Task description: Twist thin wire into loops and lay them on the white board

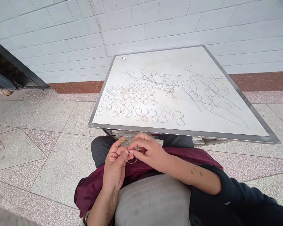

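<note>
Over my lap, in front of the table's near edge, my left hand (116, 161) pinches a thin wire (132, 163) between thumb and fingers. My right hand (147, 151) meets it there, its thumb and fingertips closed on the same wire. A small loop of the wire hangs below the fingertips; the rest is hidden by the fingers. A tan wrap (123, 139) covers one fingertip of the left hand. Beyond the hands, several wire figure-eights (141, 114) lie in rows on the white table (217, 128).
Looser wires with a loop and long tails (209, 92) lie tangled across the table's middle and right. A small white and red object (124, 59) sits at the far left corner. The table has a metal rim (179, 130) and stands by a tiled wall (136, 31).
</note>
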A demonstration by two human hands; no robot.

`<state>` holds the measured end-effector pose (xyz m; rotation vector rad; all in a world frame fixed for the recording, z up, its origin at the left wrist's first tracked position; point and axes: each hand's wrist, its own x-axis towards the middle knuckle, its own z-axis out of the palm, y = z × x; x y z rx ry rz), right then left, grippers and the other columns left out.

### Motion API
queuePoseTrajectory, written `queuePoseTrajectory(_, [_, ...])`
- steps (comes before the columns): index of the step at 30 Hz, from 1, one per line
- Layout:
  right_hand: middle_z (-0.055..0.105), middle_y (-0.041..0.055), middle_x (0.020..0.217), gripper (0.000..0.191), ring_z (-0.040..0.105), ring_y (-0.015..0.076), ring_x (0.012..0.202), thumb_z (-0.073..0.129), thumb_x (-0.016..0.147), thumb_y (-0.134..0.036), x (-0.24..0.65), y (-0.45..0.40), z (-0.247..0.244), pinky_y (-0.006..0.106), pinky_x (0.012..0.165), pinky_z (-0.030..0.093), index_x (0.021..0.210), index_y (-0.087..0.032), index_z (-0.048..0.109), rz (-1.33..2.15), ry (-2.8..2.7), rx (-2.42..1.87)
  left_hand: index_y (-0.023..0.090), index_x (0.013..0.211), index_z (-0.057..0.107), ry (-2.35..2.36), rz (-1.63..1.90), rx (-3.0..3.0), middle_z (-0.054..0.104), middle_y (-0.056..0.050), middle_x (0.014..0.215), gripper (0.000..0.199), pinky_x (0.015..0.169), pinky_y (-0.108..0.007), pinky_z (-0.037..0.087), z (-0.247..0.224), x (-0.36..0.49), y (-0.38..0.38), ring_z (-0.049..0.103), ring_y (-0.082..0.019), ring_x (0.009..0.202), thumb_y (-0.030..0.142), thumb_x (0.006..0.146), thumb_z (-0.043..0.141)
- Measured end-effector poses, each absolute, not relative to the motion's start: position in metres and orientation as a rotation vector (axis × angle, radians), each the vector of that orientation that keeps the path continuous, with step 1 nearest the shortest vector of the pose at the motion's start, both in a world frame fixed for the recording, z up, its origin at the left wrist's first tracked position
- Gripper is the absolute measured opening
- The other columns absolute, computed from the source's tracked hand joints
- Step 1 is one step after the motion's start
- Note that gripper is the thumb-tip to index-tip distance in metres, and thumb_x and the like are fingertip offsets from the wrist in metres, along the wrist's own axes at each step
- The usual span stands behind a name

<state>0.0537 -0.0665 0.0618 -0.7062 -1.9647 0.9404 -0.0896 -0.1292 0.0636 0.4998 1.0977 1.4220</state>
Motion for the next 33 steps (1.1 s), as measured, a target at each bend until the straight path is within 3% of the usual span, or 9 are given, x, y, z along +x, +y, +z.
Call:
queuePoseTrajectory(9, [0.059, 0.0049, 0.084, 0.02, 0.055, 0.0162, 0.079, 0.052, 0.092, -0.016, 0.059, -0.067, 0.06, 0.03, 0.071, 0.05, 0.1, -0.023, 0.069, 0.571, -2.165, -0.619, 0.023, 0.127, 0.057, 1.194, 1.406, 0.647, 0.072, 0.0, 0.082, 0.048, 0.083, -0.026, 0.05, 0.07, -0.096, -0.131, 0.064, -0.01, 0.071, 0.021, 0.08, 0.07])
queuePoseTrajectory(15, [0.06, 0.006, 0.086, 0.024, 0.054, 0.0177, 0.079, 0.05, 0.092, -0.013, 0.061, -0.069, 0.057, 0.031, 0.07, 0.05, 0.104, -0.023, 0.068, 0.509, -2.262, -0.63, 0.024, 0.13, 0.056, 1.189, 1.435, 0.606, 0.074, -0.002, 0.092, 0.057, 0.087, -0.029, 0.05, 0.071, -0.094, -0.133, 0.067, -0.012, 0.076, 0.022, 0.076, 0.075])
queuePoseTrajectory(20, [0.062, 0.0064, 0.095, 0.033, 0.058, 0.0179, 0.089, 0.045, 0.095, -0.015, 0.062, -0.072, 0.06, 0.034, 0.08, 0.052, 0.121, -0.025, 0.062, 0.859, -2.128, -0.614, 0.021, 0.123, 0.061, 1.235, 1.502, 0.573, 0.073, 0.0, 0.079, 0.052, 0.082, -0.027, 0.05, 0.065, -0.092, -0.132, 0.064, -0.011, 0.07, 0.023, 0.074, 0.077])
queuePoseTrajectory(23, [0.061, 0.0059, 0.095, 0.032, 0.059, 0.0169, 0.093, 0.043, 0.098, -0.02, 0.063, -0.069, 0.062, 0.034, 0.085, 0.051, 0.121, -0.026, 0.064, 1.15, -2.07, -0.636, 0.021, 0.124, 0.061, 1.244, 1.496, 0.586, 0.073, 0.0, 0.078, 0.05, 0.078, -0.024, 0.05, 0.062, -0.093, -0.133, 0.064, -0.01, 0.069, 0.023, 0.075, 0.075])
queuePoseTrajectory(29, [0.055, 0.0025, 0.096, 0.027, 0.051, 0.0059, 0.057, 0.047, 0.097, -0.033, 0.064, -0.066, 0.056, 0.024, 0.058, 0.05, 0.115, -0.027, 0.067, 1.573, -1.847, -0.699, 0.022, 0.125, 0.059, 1.241, 1.49, 0.624, 0.072, 0.001, 0.076, 0.049, 0.078, -0.024, 0.049, 0.062, -0.093, -0.134, 0.063, -0.01, 0.069, 0.024, 0.078, 0.073])
queuePoseTrajectory(33, [0.06, 0.0024, 0.094, 0.029, 0.053, 0.0069, 0.058, 0.045, 0.098, -0.035, 0.064, -0.068, 0.056, 0.027, 0.065, 0.05, 0.116, -0.023, 0.063, 1.788, -1.686, -0.694, 0.021, 0.125, 0.059, 1.245, 1.508, 0.631, 0.071, 0.001, 0.075, 0.048, 0.081, -0.025, 0.048, 0.06, -0.093, -0.134, 0.064, -0.011, 0.072, 0.023, 0.079, 0.072])
